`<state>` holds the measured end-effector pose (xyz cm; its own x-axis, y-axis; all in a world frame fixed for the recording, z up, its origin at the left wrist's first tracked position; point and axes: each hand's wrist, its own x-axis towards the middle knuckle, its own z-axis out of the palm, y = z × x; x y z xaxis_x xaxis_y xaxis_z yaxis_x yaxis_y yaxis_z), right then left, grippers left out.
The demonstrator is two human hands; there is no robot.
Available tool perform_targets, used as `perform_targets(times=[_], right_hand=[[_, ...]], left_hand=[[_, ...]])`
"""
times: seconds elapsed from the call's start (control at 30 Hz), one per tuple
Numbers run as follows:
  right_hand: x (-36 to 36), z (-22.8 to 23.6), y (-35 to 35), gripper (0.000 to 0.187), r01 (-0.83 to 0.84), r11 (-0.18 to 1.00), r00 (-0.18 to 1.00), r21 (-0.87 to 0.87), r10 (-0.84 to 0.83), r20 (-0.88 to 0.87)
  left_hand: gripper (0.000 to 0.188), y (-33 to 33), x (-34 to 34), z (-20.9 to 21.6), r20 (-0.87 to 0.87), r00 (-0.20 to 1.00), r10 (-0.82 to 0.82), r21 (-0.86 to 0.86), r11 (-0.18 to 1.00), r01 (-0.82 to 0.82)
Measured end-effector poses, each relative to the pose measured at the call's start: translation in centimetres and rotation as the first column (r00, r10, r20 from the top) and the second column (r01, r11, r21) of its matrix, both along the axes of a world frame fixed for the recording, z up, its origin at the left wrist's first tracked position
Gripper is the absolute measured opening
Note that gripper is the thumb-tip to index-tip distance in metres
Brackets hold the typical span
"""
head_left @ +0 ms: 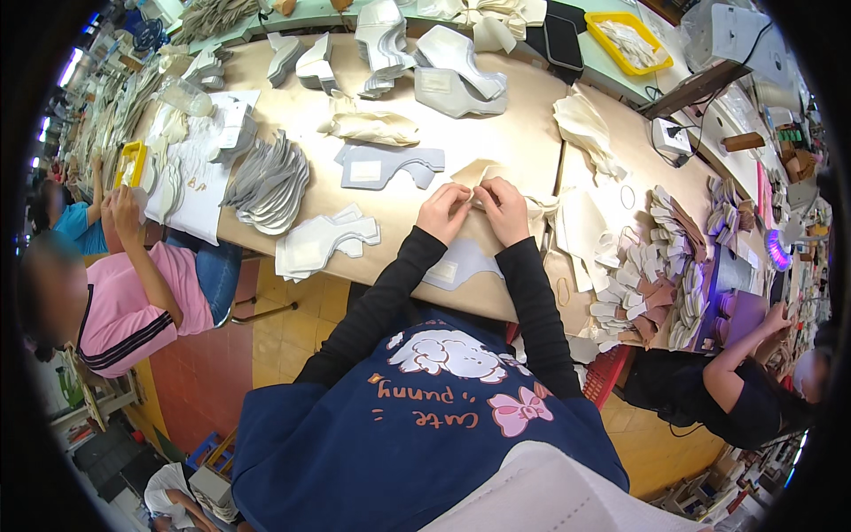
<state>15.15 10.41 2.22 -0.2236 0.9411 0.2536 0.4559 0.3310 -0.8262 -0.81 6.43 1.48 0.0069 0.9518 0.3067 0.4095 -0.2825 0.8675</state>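
My left hand (445, 213) and my right hand (503, 209) are close together over the table, fingertips pinched. Between them is a thin beige cut piece (480, 170), partly hidden by the fingers. Below my hands, near the table's edge, lies a grey cut piece with a pale square patch (463, 265). Just beyond my left hand rests another grey piece with a pale patch (391, 167). A crumpled bundle of cream pieces (379, 127) sits behind it. To the right of my right hand are loose cream pieces (581, 232).
Stacks of grey cut pieces (269, 184) and pale pieces (324, 241) stand at left. More stacks (381, 44) line the back. Several small pieces (640, 282) crowd the right side, near a power socket (671, 137). Other people sit left (133, 310) and right (736, 395).
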Motion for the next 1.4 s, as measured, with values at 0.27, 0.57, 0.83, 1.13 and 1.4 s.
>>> perform_targets(times=[0.27, 0.57, 0.83, 1.13, 1.4], right_hand=[[0.1, -0.2, 0.2, 0.015, -0.017, 0.998, 0.996, -0.057, 0.012, -0.083], [0.2, -0.1, 0.2, 0.015, -0.026, 0.986, 0.982, -0.165, -0.006, -0.187], [1.1, -1.1, 0.0, 0.012, -0.019, 0.973, 0.951, -0.230, -0.054, -0.306], [1.6, -2.5, 0.4, 0.010, -0.041, 0.959, 0.883, -0.281, -0.096, -0.458], [2.8, 0.0, -2.8, 0.027, 0.042, 0.963, 0.375, -0.266, -0.262, -0.889]], left_hand=[[0.014, -0.2, -0.3, -0.1, 0.119, 0.993, 0.004, -0.135, 0.991, 0.012], [0.016, -0.1, -0.5, 0.1, 0.110, 0.993, -0.032, -0.157, 0.986, 0.049], [0.030, 2.0, -0.6, -0.3, -0.034, 0.994, 0.101, -0.043, 0.994, -0.103], [0.014, 1.3, 0.1, 1.2, -0.143, 0.970, 0.197, 0.189, 0.968, -0.168], [0.016, 2.3, 0.4, -2.0, -0.586, 0.749, 0.311, 0.220, 0.950, -0.222]])
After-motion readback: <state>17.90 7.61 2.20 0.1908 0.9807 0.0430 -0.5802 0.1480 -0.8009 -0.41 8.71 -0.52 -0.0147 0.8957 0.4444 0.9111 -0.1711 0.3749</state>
